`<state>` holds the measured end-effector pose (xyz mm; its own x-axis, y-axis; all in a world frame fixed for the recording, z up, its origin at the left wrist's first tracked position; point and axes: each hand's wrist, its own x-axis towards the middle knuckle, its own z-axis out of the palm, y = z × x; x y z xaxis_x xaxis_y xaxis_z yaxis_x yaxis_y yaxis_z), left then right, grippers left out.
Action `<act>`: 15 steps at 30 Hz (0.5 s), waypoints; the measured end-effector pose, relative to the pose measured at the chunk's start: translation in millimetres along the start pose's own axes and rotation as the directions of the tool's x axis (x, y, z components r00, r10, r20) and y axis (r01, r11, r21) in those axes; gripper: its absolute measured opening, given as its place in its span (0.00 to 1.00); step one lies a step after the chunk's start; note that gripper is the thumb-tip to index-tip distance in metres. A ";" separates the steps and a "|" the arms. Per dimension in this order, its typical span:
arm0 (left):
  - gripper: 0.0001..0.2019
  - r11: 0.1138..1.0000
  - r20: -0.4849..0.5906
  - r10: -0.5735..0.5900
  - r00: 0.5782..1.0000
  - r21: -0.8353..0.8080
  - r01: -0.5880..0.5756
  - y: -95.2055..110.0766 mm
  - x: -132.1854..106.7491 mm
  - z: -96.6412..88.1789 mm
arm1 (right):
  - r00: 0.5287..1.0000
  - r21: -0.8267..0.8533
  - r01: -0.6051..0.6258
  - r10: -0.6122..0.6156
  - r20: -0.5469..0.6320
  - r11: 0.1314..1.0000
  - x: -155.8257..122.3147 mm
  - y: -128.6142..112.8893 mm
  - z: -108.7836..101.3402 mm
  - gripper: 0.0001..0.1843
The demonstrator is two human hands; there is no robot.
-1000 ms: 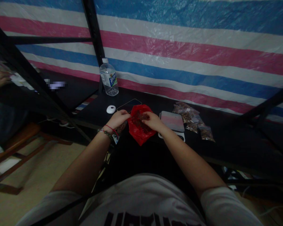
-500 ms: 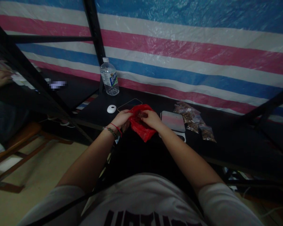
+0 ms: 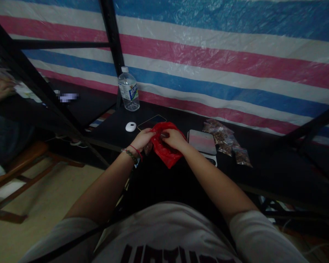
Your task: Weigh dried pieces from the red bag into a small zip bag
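My left hand point(image 3: 143, 139) is closed on the left rim of a red plastic bag point(image 3: 168, 155), its mouth gaping upward. A small brownish packet point(image 3: 148, 147) shows just below those fingers; I cannot tell whether the hand also grips it. From the other side, my right hand point(image 3: 174, 139) reaches into the bag's mouth with its fingers bent together. Something small and dark is at its fingertips, too dim to name. To the right of the bag lies a flat kitchen scale point(image 3: 202, 141) with a grey plate.
Several clear zip bags of brown bits point(image 3: 242, 157) lie right of the scale. A plastic bottle point(image 3: 129, 89), a white oval case point(image 3: 131, 126) and a phone point(image 3: 152, 122) sit behind on the black table point(image 3: 268, 160). Another person's hand point(image 3: 0, 91) is at far left.
My right hand's fingers have dipped a little in the bag, and less brown material shows at their tips. The left hand keeps its hold on the rim.
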<state>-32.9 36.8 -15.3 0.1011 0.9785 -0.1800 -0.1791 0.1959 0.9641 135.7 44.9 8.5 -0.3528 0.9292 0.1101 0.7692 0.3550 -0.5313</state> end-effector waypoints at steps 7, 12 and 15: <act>0.05 0.996 -0.049 0.024 0.999 0.087 -0.019 2.2 1.5 -5.7 | 0.986 0.196 -0.138 0.154 -0.069 0.971 -8.4 16.8 -3.7 0.16; 0.02 0.976 -0.023 -0.007 1.000 0.217 0.012 0.5 1.8 -5.5 | 0.983 0.009 -0.150 0.151 -0.104 0.989 -18.1 22.1 -9.7 0.15; 0.02 0.988 0.046 -0.033 0.998 0.154 0.025 1.5 -1.0 -2.2 | 0.994 -0.102 -0.091 0.085 -0.064 0.991 -18.8 19.4 -10.0 0.14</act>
<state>-35.4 36.2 -14.0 0.1514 0.9676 -0.2022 -0.0236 0.2081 0.9778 162.6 35.4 4.5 -0.2516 0.9606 0.1178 0.8484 0.2775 -0.4508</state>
